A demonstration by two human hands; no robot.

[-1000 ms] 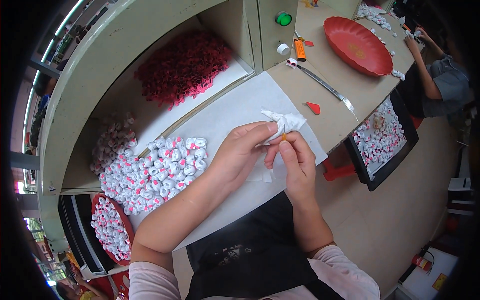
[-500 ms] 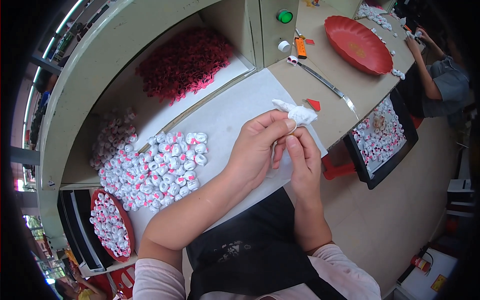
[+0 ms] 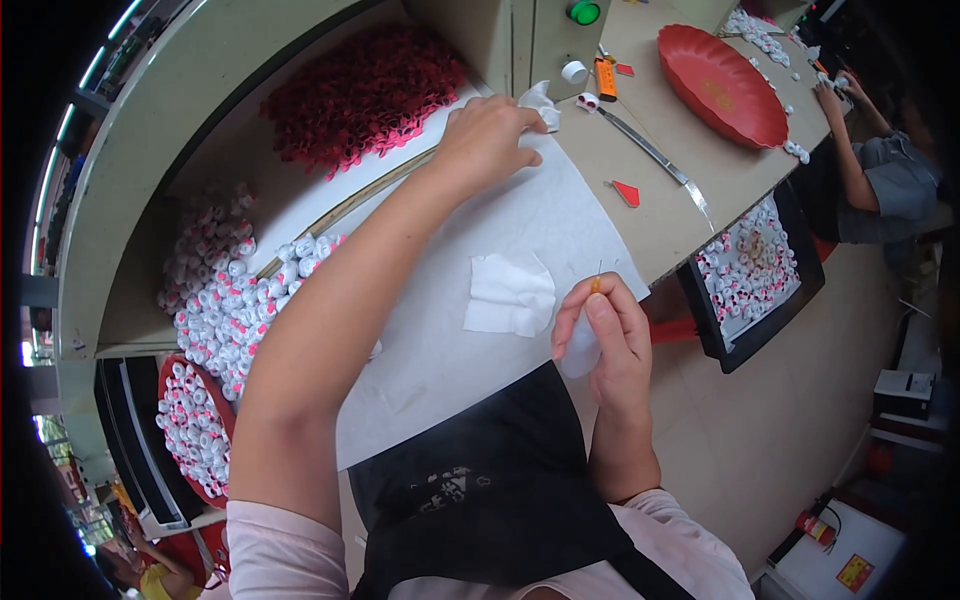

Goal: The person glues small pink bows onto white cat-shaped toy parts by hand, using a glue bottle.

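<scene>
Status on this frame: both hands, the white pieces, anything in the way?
Left hand stretched far up the bench, gripping a white crumpled piece. Right hand near body, pinching a thin orange-tipped stick. White square lies flat between. Nothing blocking.

The left arm stretched from lower left to upper centre of the frame, its left hand [image 3: 487, 135] curled palm-down. The right hand [image 3: 605, 335] stayed low at centre-right, fingers pinched together.

Red tray [image 3: 722, 85], white cloth [image 3: 510, 293], red petal heap [image 3: 365, 92], green button [image 3: 584, 12], black apron [image 3: 490, 490].
</scene>
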